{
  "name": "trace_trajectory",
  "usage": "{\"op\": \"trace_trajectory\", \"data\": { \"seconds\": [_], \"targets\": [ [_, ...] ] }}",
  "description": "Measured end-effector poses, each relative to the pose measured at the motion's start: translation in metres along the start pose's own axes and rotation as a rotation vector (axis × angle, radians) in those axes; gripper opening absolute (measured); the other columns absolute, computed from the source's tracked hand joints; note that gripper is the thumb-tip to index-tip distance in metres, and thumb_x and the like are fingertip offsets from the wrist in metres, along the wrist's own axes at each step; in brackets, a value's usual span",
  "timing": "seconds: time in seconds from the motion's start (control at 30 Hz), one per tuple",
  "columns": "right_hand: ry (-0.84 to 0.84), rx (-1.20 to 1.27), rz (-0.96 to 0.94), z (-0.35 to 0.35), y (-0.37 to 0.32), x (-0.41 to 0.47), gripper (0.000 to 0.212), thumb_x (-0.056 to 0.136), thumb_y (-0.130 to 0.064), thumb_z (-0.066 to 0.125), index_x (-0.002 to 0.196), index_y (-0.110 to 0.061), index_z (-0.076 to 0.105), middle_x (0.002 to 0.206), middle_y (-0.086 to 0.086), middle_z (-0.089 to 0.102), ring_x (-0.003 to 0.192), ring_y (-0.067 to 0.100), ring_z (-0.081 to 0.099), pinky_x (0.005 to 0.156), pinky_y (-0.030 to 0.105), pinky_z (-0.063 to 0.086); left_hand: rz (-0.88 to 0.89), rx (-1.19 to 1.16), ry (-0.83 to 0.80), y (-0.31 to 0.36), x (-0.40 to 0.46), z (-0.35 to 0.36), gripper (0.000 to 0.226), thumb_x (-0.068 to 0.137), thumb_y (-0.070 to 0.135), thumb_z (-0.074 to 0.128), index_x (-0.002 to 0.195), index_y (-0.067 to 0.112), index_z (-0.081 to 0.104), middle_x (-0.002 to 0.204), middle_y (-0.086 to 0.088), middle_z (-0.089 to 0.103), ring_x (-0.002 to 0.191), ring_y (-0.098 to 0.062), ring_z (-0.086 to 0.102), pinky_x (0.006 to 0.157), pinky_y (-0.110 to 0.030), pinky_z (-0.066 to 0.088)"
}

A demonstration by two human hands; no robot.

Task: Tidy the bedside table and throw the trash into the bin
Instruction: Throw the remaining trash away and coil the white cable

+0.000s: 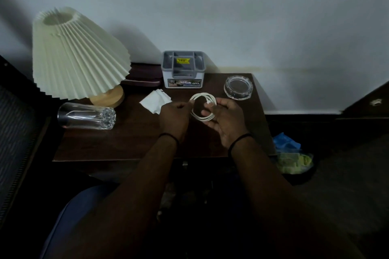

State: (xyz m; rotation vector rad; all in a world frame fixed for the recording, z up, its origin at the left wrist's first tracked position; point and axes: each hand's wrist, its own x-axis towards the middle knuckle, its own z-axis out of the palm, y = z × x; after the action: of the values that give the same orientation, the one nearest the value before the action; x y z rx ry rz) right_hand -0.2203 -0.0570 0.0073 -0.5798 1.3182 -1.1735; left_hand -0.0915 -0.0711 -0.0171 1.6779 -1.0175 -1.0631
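Both hands work above the middle of the dark wooden worktop [130,145]. The left hand [173,116] and the right hand [225,121] hold a white cable [203,107] wound into a loop between them. The left hand's fingers are curled, pinching the loop's left side; the right hand's fingers curl round its right side, thumb on top. Each wrist wears a thin dark band.

Just left of the hands, a crumpled white tissue [154,101] lies on the worktop. Farther left, a clear glass [86,115] lies on its side near the left edge. Behind it, at the upper left of the frame, stands a lamp [77,54] with a pleated cream shade and a wooden base. At the back of the worktop, against the wall, sits a white and grey organiser box [183,69], with dark folded items just to its left. A round glass ashtray [238,87] rests at the back right corner.

At the lower right of the frame, beside the worktop, a dark bin [303,177] holds blue and yellow-green trash.
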Motion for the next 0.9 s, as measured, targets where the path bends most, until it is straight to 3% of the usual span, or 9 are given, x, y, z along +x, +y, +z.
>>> {"op": "trace_trajectory", "data": {
  "seconds": [0.1,0.17,0.27,0.37,0.43,0.6,0.73,0.8,0.9],
  "targets": [
    [-0.027,-0.032,-0.011,0.004,0.002,-0.001,0.035,0.089,-0.009,0.067,0.121,-0.006,0.055,0.111,0.013,0.071,0.081,0.018,0.071,0.070,0.035,0.060,-0.147,-0.203,-0.067,0.006,-0.001,-0.005,0.014,0.083,0.024,0.071,0.088,0.011,0.075,0.092,-0.018,0.075,0.083,-0.033,0.071,0.084,-0.055,0.057],
    [-0.039,-0.056,-0.030,0.006,0.003,-0.003,0.034,0.089,-0.008,0.066,0.120,-0.005,0.055,0.113,0.015,0.070,0.083,0.020,0.071,0.075,0.039,0.060,-0.252,-0.316,-0.140,0.010,-0.001,-0.009,0.015,0.090,0.015,0.063,0.099,0.006,0.071,0.104,-0.021,0.072,0.086,-0.030,0.068,0.088,-0.049,0.057],
    [-0.048,-0.065,-0.069,0.007,0.003,-0.006,0.033,0.089,-0.008,0.065,0.120,-0.002,0.055,0.113,0.017,0.070,0.087,0.022,0.072,0.077,0.041,0.059,-0.332,-0.540,-0.235,0.013,-0.001,-0.012,0.014,0.094,0.009,0.054,0.100,0.006,0.067,0.083,-0.009,0.074,0.078,-0.024,0.068,0.073,-0.035,0.058],
    [-0.045,-0.067,-0.086,0.007,0.002,-0.009,0.032,0.089,-0.007,0.066,0.120,-0.002,0.056,0.112,0.018,0.070,0.088,0.022,0.071,0.077,0.041,0.060,-0.337,-0.605,-0.313,0.013,-0.003,-0.015,0.016,0.098,0.011,0.049,0.093,0.012,0.064,0.073,0.000,0.074,0.073,-0.018,0.068,0.064,-0.028,0.058],
    [-0.047,-0.069,-0.084,0.007,0.002,-0.011,0.032,0.089,-0.006,0.065,0.120,-0.002,0.055,0.111,0.018,0.070,0.084,0.019,0.071,0.075,0.039,0.060,-0.350,-0.606,-0.383,0.012,-0.002,-0.018,0.013,0.098,0.016,0.048,0.099,0.016,0.062,0.073,0.005,0.072,0.074,-0.016,0.066,0.069,-0.030,0.054],
    [-0.036,-0.081,-0.071,0.006,0.003,-0.010,0.034,0.088,-0.004,0.066,0.119,0.000,0.055,0.114,0.020,0.068,0.083,0.020,0.069,0.073,0.040,0.060,-0.347,-0.572,-0.504,0.006,0.000,-0.026,0.019,0.097,0.023,0.047,0.109,0.020,0.061,0.081,0.007,0.068,0.082,-0.017,0.062,0.073,-0.034,0.046],
    [-0.036,-0.078,-0.062,0.008,0.004,-0.008,0.032,0.090,-0.005,0.064,0.121,0.000,0.055,0.114,0.020,0.067,0.081,0.019,0.068,0.070,0.038,0.060,-0.296,-0.614,-0.521,0.001,0.002,-0.024,0.037,0.098,0.021,0.042,0.132,0.014,0.055,0.100,0.001,0.065,0.087,-0.017,0.062,0.074,-0.033,0.045],
    [-0.035,-0.083,-0.065,0.006,0.005,-0.006,0.031,0.090,-0.005,0.064,0.120,-0.001,0.055,0.114,0.020,0.067,0.079,0.018,0.068,0.069,0.037,0.060,-0.294,-0.609,-0.520,0.000,0.002,-0.022,0.032,0.098,0.021,0.043,0.126,0.015,0.059,0.096,0.004,0.070,0.086,-0.015,0.064,0.074,-0.032,0.045],
    [-0.023,-0.110,-0.077,0.004,0.007,-0.005,0.033,0.089,-0.006,0.066,0.120,-0.001,0.055,0.115,0.020,0.067,0.077,0.017,0.069,0.066,0.034,0.060,-0.330,-0.499,-0.415,0.000,0.000,-0.017,0.017,0.098,0.023,0.051,0.098,0.019,0.067,0.084,0.003,0.073,0.083,-0.017,0.064,0.072,-0.032,0.047]
  ]
}}
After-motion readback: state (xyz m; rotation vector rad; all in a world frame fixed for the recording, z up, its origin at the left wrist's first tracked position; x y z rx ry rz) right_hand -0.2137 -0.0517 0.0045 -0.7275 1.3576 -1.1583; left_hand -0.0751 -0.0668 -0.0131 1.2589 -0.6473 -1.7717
